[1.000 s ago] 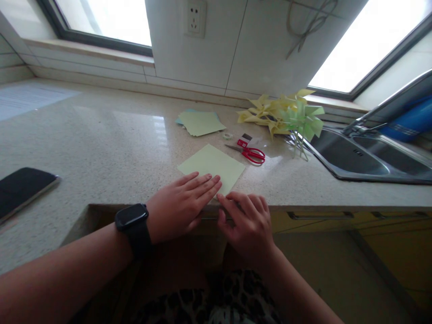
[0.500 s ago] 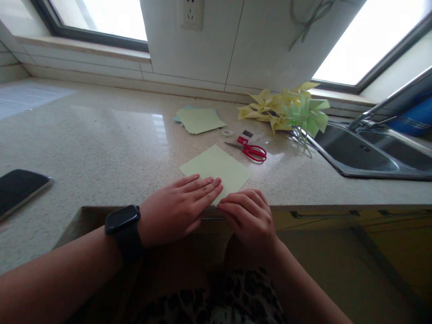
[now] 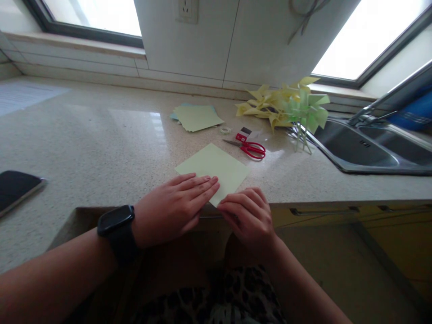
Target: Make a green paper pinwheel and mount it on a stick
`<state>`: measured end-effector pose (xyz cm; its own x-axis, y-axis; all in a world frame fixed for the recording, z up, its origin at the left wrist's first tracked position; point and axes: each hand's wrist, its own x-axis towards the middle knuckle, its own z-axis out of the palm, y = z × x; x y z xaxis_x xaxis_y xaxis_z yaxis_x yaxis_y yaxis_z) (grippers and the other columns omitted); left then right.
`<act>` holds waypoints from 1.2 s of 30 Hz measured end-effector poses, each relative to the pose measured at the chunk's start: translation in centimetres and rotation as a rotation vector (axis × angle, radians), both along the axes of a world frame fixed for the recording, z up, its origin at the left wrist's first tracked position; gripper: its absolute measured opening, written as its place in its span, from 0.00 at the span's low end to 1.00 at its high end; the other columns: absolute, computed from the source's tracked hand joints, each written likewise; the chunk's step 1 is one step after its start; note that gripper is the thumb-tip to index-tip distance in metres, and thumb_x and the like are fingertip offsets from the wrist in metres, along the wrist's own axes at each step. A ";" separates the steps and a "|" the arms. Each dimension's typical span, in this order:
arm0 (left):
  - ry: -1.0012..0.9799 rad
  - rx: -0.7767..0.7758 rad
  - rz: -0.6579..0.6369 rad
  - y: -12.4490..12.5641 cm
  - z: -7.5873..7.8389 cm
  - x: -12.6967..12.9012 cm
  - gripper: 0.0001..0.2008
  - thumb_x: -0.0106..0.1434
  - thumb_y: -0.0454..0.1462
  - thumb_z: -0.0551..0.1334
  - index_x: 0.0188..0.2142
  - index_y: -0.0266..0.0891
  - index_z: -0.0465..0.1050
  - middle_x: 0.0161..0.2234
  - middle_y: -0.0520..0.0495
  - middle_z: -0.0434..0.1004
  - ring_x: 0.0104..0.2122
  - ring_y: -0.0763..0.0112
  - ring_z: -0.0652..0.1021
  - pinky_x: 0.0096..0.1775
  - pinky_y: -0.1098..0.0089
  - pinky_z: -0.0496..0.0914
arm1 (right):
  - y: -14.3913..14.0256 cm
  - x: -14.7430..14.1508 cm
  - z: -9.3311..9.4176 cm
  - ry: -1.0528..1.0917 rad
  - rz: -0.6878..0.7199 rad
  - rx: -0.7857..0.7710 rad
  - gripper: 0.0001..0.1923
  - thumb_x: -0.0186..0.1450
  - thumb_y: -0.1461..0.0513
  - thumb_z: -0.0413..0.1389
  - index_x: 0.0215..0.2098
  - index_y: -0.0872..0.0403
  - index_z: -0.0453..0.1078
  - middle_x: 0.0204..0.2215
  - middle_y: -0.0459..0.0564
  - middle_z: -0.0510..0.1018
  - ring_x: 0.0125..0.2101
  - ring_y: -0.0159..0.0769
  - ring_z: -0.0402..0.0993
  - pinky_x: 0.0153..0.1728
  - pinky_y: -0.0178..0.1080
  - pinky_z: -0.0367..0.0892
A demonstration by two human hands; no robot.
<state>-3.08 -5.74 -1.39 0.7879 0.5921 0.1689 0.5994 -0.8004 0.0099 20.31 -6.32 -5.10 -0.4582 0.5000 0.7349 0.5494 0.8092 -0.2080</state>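
Observation:
A pale green square of paper [image 3: 216,159] lies on the speckled counter, one corner pointing toward me at the front edge. Flat across its near left part rests my left hand [image 3: 178,202], fingers stretched out and pressed down; a dark watch is on that wrist. My right hand [image 3: 248,213] has its thumb and fingers pinched together at the paper's near corner, which they partly hide. Just beyond the paper are red-handled scissors [image 3: 251,148], with a small red and white box [image 3: 243,134] and a roll of clear tape [image 3: 225,130] near them.
A stack of coloured paper sheets [image 3: 199,118] lies farther back. Yellow and green paper pinwheels [image 3: 280,105] stand beside the steel sink [image 3: 357,146] on the right. A black phone [image 3: 18,189] and printed pages [image 3: 29,95] are on the left.
The view has shifted slightly, so most things sit a little farther left. Both hands keep nearly the same pose on the paper: left flat, right pinching the near corner.

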 end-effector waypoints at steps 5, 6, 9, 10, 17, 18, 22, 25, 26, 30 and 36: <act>-0.007 0.007 0.002 0.0 0.0 -0.1 0.32 0.67 0.33 0.58 0.69 0.33 0.53 0.70 0.41 0.57 0.68 0.61 0.61 0.66 0.57 0.56 | -0.1 0.0 -0.4 -0.005 -0.013 0.022 0.08 0.64 0.67 0.64 0.41 0.51 0.76 0.37 0.45 0.84 0.34 0.34 0.74 0.41 0.42 0.66; -0.007 0.009 0.003 0.0 0.0 -0.1 0.32 0.67 0.33 0.58 0.69 0.33 0.53 0.70 0.41 0.57 0.68 0.61 0.61 0.66 0.57 0.56 | -0.1 0.0 -0.4 -0.004 -0.015 0.025 0.08 0.65 0.67 0.64 0.41 0.50 0.76 0.37 0.44 0.84 0.34 0.34 0.74 0.41 0.42 0.66; -0.003 0.015 0.007 0.0 0.1 -0.1 0.31 0.67 0.33 0.57 0.69 0.33 0.54 0.70 0.41 0.57 0.68 0.61 0.61 0.66 0.57 0.55 | -0.1 -0.1 -0.4 0.004 -0.021 0.038 0.09 0.64 0.67 0.64 0.42 0.50 0.76 0.37 0.44 0.85 0.34 0.34 0.75 0.41 0.42 0.66; 0.000 0.015 0.008 0.0 0.1 0.0 0.31 0.68 0.33 0.56 0.69 0.33 0.54 0.70 0.41 0.57 0.68 0.61 0.61 0.66 0.57 0.55 | 0.0 -0.1 -0.4 0.005 -0.021 0.045 0.09 0.64 0.68 0.64 0.42 0.51 0.76 0.37 0.44 0.85 0.34 0.34 0.75 0.41 0.42 0.66; 0.006 0.027 0.007 0.0 -0.1 0.0 0.32 0.67 0.34 0.58 0.69 0.34 0.54 0.70 0.42 0.56 0.68 0.61 0.60 0.66 0.57 0.55 | 0.2 -0.3 -0.6 0.005 -0.042 0.085 0.08 0.65 0.67 0.64 0.42 0.51 0.77 0.38 0.45 0.85 0.31 0.34 0.73 0.39 0.43 0.65; 0.007 0.028 0.006 0.0 -0.2 0.0 0.32 0.67 0.34 0.58 0.69 0.34 0.54 0.70 0.42 0.57 0.68 0.61 0.60 0.66 0.57 0.55 | 0.2 -0.4 -0.6 0.008 -0.045 0.091 0.08 0.65 0.67 0.63 0.42 0.51 0.76 0.38 0.45 0.85 0.31 0.34 0.72 0.38 0.43 0.64; 0.011 0.025 0.004 0.0 -0.2 -0.1 0.32 0.67 0.34 0.58 0.69 0.34 0.54 0.70 0.42 0.57 0.68 0.61 0.60 0.66 0.57 0.55 | 0.2 -0.5 -0.7 0.011 -0.056 0.087 0.07 0.66 0.67 0.63 0.41 0.51 0.76 0.38 0.45 0.85 0.31 0.35 0.73 0.38 0.43 0.63; 0.010 0.025 0.008 0.0 -0.2 0.0 0.32 0.68 0.34 0.57 0.69 0.34 0.53 0.70 0.42 0.56 0.68 0.62 0.60 0.67 0.58 0.54 | 0.1 -0.5 -0.6 0.014 -0.054 0.065 0.06 0.66 0.67 0.62 0.41 0.51 0.75 0.38 0.46 0.85 0.32 0.35 0.74 0.38 0.43 0.63; 0.010 0.024 0.009 0.0 -0.2 0.0 0.32 0.68 0.34 0.58 0.69 0.34 0.53 0.70 0.43 0.56 0.68 0.62 0.60 0.67 0.58 0.54 | 0.1 -0.5 -0.6 0.014 -0.053 0.057 0.07 0.66 0.67 0.62 0.41 0.51 0.75 0.38 0.45 0.85 0.33 0.35 0.74 0.39 0.43 0.63; 0.015 0.014 0.028 0.0 -0.2 0.1 0.34 0.67 0.35 0.59 0.70 0.34 0.52 0.71 0.42 0.55 0.68 0.62 0.59 0.67 0.58 0.53 | -0.1 -0.5 -0.4 0.001 -0.055 0.025 0.07 0.66 0.67 0.62 0.41 0.51 0.74 0.38 0.45 0.84 0.34 0.35 0.74 0.41 0.44 0.64; 0.031 0.017 0.091 0.0 -0.2 0.1 0.36 0.67 0.38 0.60 0.71 0.33 0.50 0.71 0.41 0.51 0.69 0.60 0.58 0.68 0.57 0.52 | -0.7 -0.8 -0.3 -0.066 -0.110 0.001 0.08 0.65 0.68 0.62 0.42 0.52 0.73 0.39 0.47 0.83 0.36 0.38 0.73 0.42 0.46 0.64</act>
